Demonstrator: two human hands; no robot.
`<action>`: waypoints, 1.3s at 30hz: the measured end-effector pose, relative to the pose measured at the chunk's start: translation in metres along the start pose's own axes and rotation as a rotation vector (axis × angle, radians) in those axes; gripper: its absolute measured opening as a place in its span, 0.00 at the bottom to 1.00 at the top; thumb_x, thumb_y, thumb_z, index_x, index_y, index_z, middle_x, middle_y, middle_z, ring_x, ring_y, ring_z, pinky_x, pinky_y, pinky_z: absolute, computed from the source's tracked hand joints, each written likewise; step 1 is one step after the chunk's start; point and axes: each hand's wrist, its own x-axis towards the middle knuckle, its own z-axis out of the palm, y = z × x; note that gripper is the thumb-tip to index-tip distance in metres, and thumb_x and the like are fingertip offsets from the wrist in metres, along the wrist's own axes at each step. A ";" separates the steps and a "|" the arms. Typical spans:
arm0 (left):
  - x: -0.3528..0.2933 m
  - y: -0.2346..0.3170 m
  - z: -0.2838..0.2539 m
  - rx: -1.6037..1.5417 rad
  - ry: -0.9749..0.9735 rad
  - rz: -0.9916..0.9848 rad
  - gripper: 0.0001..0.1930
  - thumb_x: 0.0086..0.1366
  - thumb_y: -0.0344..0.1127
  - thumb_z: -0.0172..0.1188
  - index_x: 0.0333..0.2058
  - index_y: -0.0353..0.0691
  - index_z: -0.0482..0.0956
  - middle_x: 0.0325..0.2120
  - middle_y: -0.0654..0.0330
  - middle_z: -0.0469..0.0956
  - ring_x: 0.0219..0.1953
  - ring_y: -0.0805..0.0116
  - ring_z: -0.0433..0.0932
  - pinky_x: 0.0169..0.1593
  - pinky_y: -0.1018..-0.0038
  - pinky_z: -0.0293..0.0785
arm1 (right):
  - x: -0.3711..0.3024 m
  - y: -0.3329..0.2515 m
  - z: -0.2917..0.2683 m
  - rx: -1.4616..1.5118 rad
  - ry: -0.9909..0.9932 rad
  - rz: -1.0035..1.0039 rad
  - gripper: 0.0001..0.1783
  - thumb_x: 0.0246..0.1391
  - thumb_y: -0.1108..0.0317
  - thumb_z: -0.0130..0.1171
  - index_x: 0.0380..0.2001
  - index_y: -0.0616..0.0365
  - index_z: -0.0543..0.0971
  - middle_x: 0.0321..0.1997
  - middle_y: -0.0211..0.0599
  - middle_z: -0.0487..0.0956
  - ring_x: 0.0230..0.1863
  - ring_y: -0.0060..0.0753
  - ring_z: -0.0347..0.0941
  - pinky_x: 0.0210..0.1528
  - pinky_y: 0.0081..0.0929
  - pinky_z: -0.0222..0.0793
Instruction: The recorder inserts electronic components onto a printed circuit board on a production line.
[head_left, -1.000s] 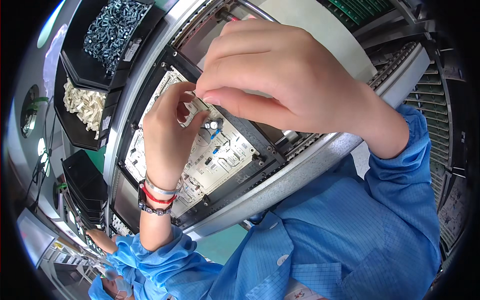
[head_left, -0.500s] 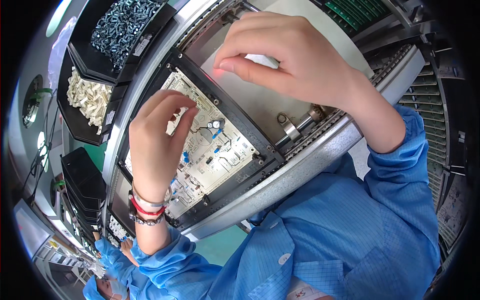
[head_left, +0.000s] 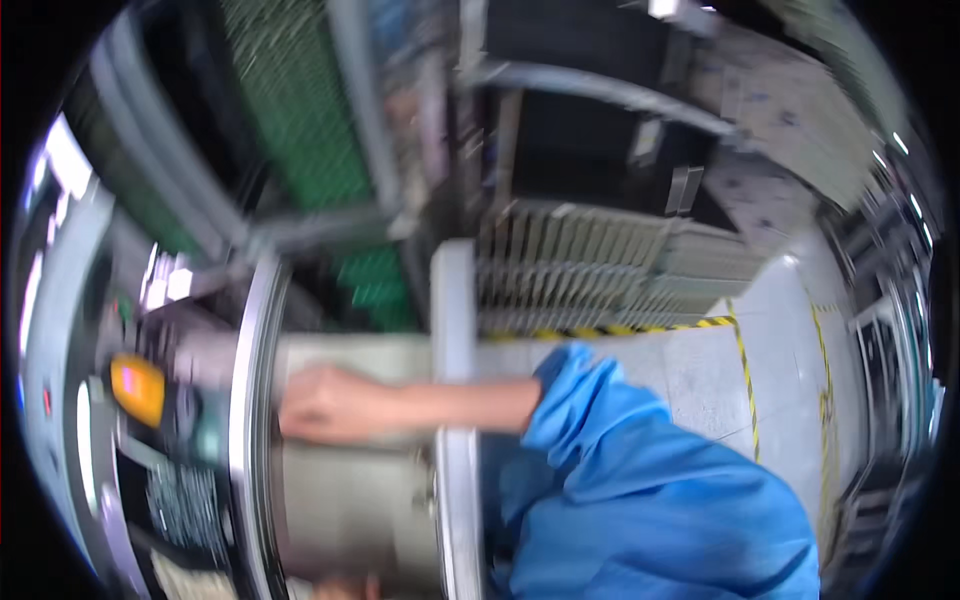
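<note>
Your right hand (head_left: 335, 405) is out over the pale bed (head_left: 340, 490) of the line, closer to the bright rail (head_left: 240, 420) than to the grey rail (head_left: 457, 490) on your side. That bed is what both hands are nearest to, and it lies between the two rails. Your forearm crosses above the grey rail, I guess because you're standing on that side and have to reach over it. The fingers look curled in rather than spread, but everything's smeared, so I can't tell whether you're pinching anything. Your left hand (head_left: 345, 588) is just a sliver at the bottom edge, so no telling what its fingers are doing. Your blue sleeve (head_left: 610, 410) is bunched up the arm, probably handy for keeping cloth off the rails. The dark parts (head_left: 185, 500) and pale parts (head_left: 190, 580) sit outside the bright rail, I'd say so they're reachable without crowding the bed. Striped tape (head_left: 610, 331) runs along the slatted rack's (head_left: 570, 265) foot, likely marking its spot.
</note>
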 end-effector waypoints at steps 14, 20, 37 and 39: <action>0.032 0.061 0.009 -0.182 0.343 0.240 0.31 0.57 0.52 0.56 0.51 0.31 0.67 0.45 0.36 0.71 0.49 0.46 0.71 0.52 0.60 0.68 | -0.129 -0.290 -0.486 -1.183 1.222 -0.230 0.10 0.57 0.68 0.47 0.33 0.61 0.76 0.28 0.30 0.76 0.31 0.19 0.70 0.35 0.18 0.64; 0.064 0.126 0.049 -0.346 0.721 0.559 0.51 0.50 0.43 0.65 0.62 0.29 0.39 0.62 0.36 0.39 0.65 0.45 0.43 0.64 0.63 0.45 | -0.199 -0.405 -0.673 -1.904 1.559 -0.234 0.16 0.51 0.62 0.48 0.39 0.63 0.72 0.38 0.47 0.74 0.41 0.45 0.71 0.46 0.36 0.65; 0.037 0.184 0.067 -0.439 0.771 0.610 0.51 0.40 0.21 0.66 0.63 0.39 0.45 0.63 0.39 0.41 0.65 0.45 0.44 0.64 0.65 0.49 | -0.320 -0.532 -0.938 -1.447 1.158 -0.011 0.23 0.58 0.60 0.48 0.53 0.63 0.68 0.49 0.38 0.74 0.52 0.27 0.68 0.53 0.23 0.62; 0.010 0.193 0.068 -0.485 0.740 0.519 0.52 0.40 0.19 0.66 0.63 0.40 0.45 0.63 0.39 0.42 0.65 0.47 0.44 0.64 0.65 0.49 | -0.283 -0.486 -0.887 -1.145 1.285 0.150 0.25 0.55 0.61 0.53 0.54 0.60 0.68 0.48 0.33 0.75 0.49 0.22 0.69 0.49 0.22 0.64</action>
